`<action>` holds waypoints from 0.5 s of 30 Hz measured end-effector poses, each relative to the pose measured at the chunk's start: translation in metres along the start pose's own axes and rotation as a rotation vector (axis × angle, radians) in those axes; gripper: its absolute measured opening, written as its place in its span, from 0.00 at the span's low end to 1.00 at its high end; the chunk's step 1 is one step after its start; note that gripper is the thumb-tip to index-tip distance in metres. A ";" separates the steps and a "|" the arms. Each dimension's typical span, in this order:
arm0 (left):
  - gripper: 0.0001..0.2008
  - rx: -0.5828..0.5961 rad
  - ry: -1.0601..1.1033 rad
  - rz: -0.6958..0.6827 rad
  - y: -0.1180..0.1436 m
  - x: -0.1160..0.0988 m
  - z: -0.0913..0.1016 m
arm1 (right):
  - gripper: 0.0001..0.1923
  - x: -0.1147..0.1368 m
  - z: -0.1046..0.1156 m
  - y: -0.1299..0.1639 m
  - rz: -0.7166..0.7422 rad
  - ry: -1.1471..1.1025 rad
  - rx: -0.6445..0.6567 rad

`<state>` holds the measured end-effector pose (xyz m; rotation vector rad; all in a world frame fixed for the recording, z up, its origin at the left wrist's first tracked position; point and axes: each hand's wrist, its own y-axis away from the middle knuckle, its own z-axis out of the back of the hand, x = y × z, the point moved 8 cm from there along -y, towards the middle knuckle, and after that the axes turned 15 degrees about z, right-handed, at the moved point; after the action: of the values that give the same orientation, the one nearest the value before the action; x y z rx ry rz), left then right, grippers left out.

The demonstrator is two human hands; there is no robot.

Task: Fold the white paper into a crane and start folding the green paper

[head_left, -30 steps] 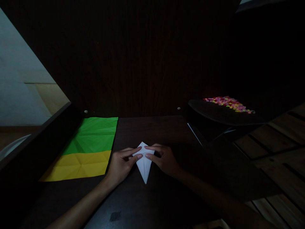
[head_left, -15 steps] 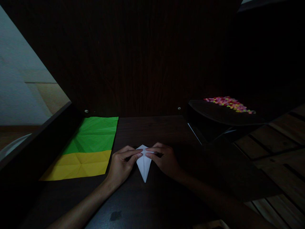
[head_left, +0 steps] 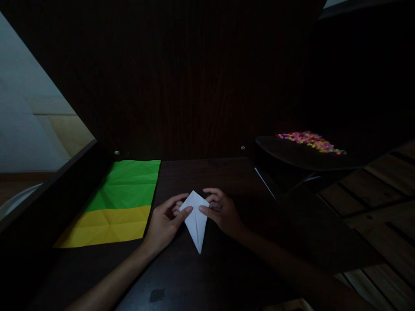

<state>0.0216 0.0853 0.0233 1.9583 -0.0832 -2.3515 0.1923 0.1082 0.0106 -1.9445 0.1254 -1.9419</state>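
At six o'clock, the left hand [head_left: 164, 221] and right hand [head_left: 226, 217] pinch folded white paper [head_left: 196, 223] (thumbs [head_left: 187, 211] uppermost); uneven pressure could skew creases.

A dark wooden tabletop [head_left: 204, 177] carries a creased green sheet [head_left: 129, 183] and an adjoining creased yellow sheet [head_left: 110, 226], spread along its left side. A small darker patch [head_left: 157, 295] marks its near end. Whether the folded white paper [head_left: 196, 222] touches the surface cannot be told.

Dim light shows a pale wall [head_left: 22, 82] left, wooden slats [head_left: 385, 188] right.
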 end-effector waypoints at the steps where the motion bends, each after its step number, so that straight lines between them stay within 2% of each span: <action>1: 0.21 0.014 0.054 0.029 -0.001 0.003 -0.001 | 0.24 -0.003 -0.002 0.000 -0.030 -0.039 0.010; 3: 0.24 0.039 0.116 0.062 -0.002 0.008 -0.002 | 0.22 -0.007 -0.006 0.001 -0.069 -0.078 0.055; 6: 0.22 0.089 0.124 0.085 -0.004 0.010 -0.006 | 0.19 -0.010 -0.009 0.002 -0.087 -0.095 0.100; 12: 0.16 0.156 0.125 0.100 -0.004 0.004 -0.009 | 0.09 -0.007 -0.008 0.001 -0.027 -0.046 0.100; 15: 0.16 0.219 0.066 0.106 -0.001 0.002 -0.014 | 0.08 -0.004 -0.009 0.001 -0.008 -0.047 0.111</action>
<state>0.0349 0.0865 0.0185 2.0650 -0.4470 -2.2935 0.1834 0.1071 0.0059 -1.9194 -0.0030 -1.8651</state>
